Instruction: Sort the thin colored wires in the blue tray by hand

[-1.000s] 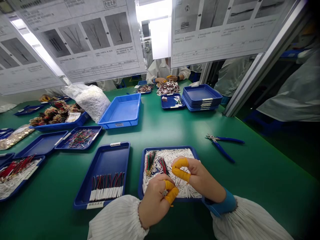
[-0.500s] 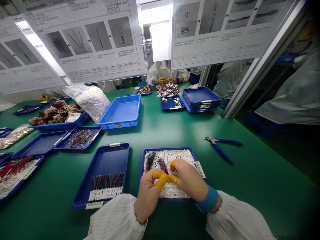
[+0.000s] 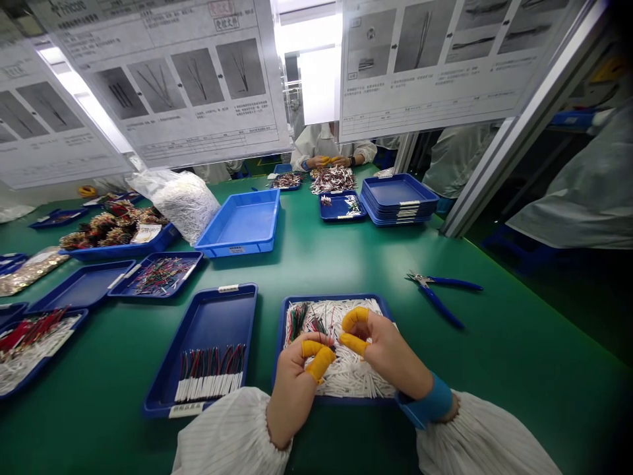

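Green table (image 3: 341,260), printed sheets (image 3: 190,132) hung across the top. Clock positions taken from the tube tray (image 3: 356,400), bottom centre. Far out at 9: tray with red wires (image 3: 37,330) lying on white pieces. Around 10: blue tray heaped with wire bundles (image 3: 103,227), smaller tray of mixed short wires (image 3: 158,274), clear bag (image 3: 182,204) stuffed with white material. Close by at 9: long blue tray (image 3: 217,316), row of white-ended wires (image 3: 210,376) at its near end. At 11: lighter blue bin (image 3: 240,221). Left hand (image 3: 295,376) over the tube tray's 8 o'clock side, yellow covers on thumb and finger, tips pinched on thin wires (image 3: 325,318) that stick up over the white tubes (image 3: 356,377); more wire bunches (image 3: 295,318) lie there between 10 and 11. Far edge, 12: co-worker (image 3: 309,146) in white, behind a wire heap (image 3: 333,179). Right hand (image 3: 393,349) over the tube tray's 3 o'clock side, same yellow covers, blue wristband (image 3: 430,401); thumb and finger tips near each other, can't tell if anything's between them. At 1: stack of dark blue trays (image 3: 398,214). At 2: pliers (image 3: 442,306), blue handles spread, on the table.
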The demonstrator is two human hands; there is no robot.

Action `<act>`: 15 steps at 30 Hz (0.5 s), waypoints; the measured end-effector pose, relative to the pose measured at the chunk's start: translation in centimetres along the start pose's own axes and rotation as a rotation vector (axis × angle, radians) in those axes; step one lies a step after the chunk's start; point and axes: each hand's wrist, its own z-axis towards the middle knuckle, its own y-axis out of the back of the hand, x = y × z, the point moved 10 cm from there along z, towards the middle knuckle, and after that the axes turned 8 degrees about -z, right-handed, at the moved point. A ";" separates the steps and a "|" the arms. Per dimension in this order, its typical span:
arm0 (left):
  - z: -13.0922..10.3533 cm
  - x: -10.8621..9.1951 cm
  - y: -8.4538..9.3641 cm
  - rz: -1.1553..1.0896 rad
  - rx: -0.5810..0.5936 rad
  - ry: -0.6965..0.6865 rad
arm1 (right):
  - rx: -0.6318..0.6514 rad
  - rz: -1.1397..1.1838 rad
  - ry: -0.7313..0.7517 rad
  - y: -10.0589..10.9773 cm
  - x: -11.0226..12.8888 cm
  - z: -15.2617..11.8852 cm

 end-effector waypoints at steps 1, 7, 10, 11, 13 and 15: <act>0.0 0.0 0.0 -0.005 0.003 -0.002 | 0.009 0.024 0.002 -0.1 0.2 -0.1; -0.1 0.1 -0.3 -0.016 0.039 -0.027 | 0.021 -0.038 0.078 -0.4 1.4 -0.4; -0.4 -0.6 -0.2 0.051 0.020 -0.103 | 0.029 -0.031 0.101 -0.5 1.6 -0.6; -0.5 -1.0 -0.3 0.087 0.023 -0.133 | 0.029 -0.031 0.111 -0.5 1.7 -0.6; -0.8 -1.5 -0.7 0.164 0.045 -0.173 | 0.022 -0.033 0.129 -0.5 1.9 -0.6; -1.0 -1.8 -1.0 0.220 0.066 -0.184 | 0.020 -0.034 0.132 -0.5 1.8 -0.6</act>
